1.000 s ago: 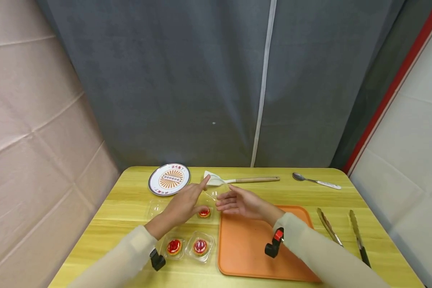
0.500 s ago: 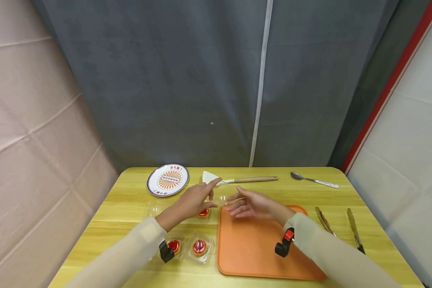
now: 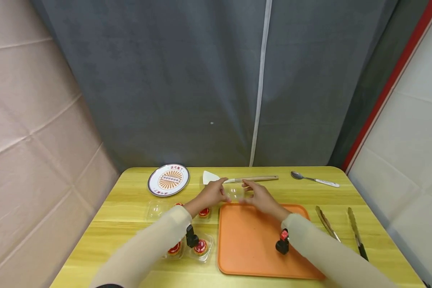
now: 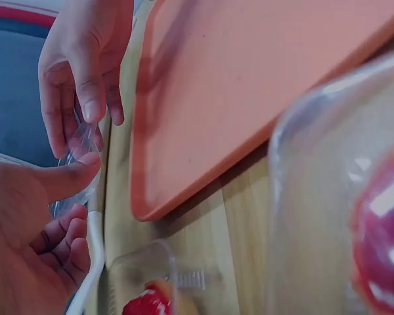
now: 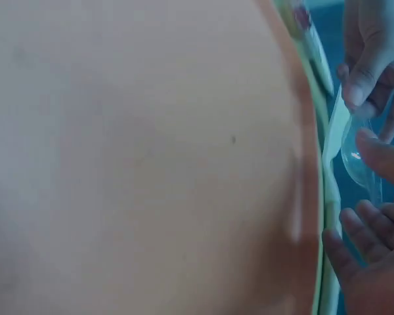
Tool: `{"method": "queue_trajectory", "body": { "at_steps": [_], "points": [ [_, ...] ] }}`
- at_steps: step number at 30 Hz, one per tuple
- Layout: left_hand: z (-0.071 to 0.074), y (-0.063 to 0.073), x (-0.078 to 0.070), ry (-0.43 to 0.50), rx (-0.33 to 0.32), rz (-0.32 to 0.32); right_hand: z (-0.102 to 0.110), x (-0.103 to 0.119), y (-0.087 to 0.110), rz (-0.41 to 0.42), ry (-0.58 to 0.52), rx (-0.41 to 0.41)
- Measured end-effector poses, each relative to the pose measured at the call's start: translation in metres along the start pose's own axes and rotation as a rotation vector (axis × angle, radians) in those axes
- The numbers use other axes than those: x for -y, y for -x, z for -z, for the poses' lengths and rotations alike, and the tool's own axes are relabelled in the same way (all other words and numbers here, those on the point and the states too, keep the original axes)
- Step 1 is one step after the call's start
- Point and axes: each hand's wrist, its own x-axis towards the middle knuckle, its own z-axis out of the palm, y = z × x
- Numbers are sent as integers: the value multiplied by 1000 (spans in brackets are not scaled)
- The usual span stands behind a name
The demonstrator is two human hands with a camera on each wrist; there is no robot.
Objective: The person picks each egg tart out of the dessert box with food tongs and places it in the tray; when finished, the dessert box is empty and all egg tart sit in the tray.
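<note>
The clear shell (image 3: 235, 193) looks glossy plastic, the tray (image 3: 261, 248) matt.

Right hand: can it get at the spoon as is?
Probably, if freed: the right hand and left hand hold a clear plastic piece. The spoon lies uncovered on the table, with nothing visible in between.

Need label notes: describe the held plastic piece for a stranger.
Find the far-left corner of the orange tray. Near it, the left hand and right hand hold a clear plastic piece. Unlike the clear boxes nearby, it is off the table.
</note>
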Motion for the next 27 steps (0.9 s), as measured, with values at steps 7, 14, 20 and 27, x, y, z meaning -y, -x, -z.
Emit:
{"method": "queue_trajectory", "body": {
  "at_steps": [7,14,20,27],
  "points": [
    [-13,-13,3,87,88,96,-1,-13,-13,-79,98,25],
    [-16,-16,4,90,113,95,3,-17,-19,-121,98,73],
    [-17,-16,4,77,104,92,3,-20,-20,-136,96,94],
    [-14,-16,5,62,108,122,4,-22,-21,-136,90,94]
  ]
}}
